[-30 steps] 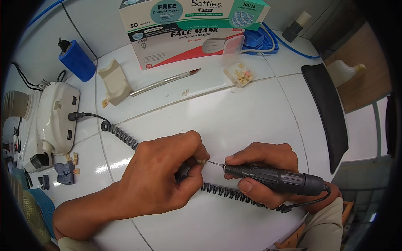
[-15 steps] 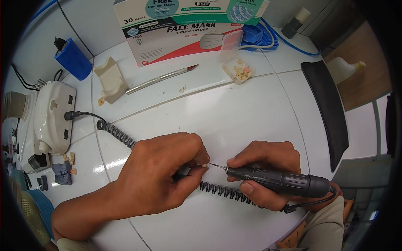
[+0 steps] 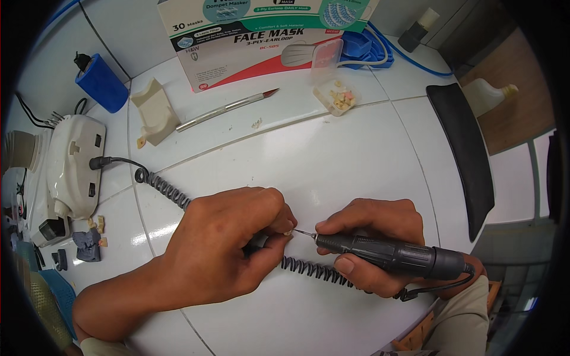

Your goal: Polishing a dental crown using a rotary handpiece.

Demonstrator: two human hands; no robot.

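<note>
Between the thumb and fingertips of my left hand (image 3: 222, 243) is pinched a tiny cream-coloured piece (image 3: 288, 233), tooth-like and mostly covered by the fingers. My right hand (image 3: 380, 219) wraps round a black rotary handpiece (image 3: 395, 256), held like a pen and pointing left. Its thin metal bur (image 3: 304, 232) reaches the left fingertips at the piece; whether it touches or spins I cannot tell. A coiled black cord (image 3: 314, 270) passes beneath both hands.
A white control unit (image 3: 77, 166) stands at left, near a grey block (image 3: 88, 246). Farther back are a blue cup (image 3: 102, 83), a cream holder (image 3: 155, 113), a craft knife (image 3: 222, 111), a mask box (image 3: 261, 56) and an open clear case of small pieces (image 3: 336, 101). A black pad (image 3: 462, 160) lies right.
The right hand and handpiece have shifted slightly left, and the bur sits a little further in at the left fingertips. The left hand keeps its pinch. The whole view has moved a little.
</note>
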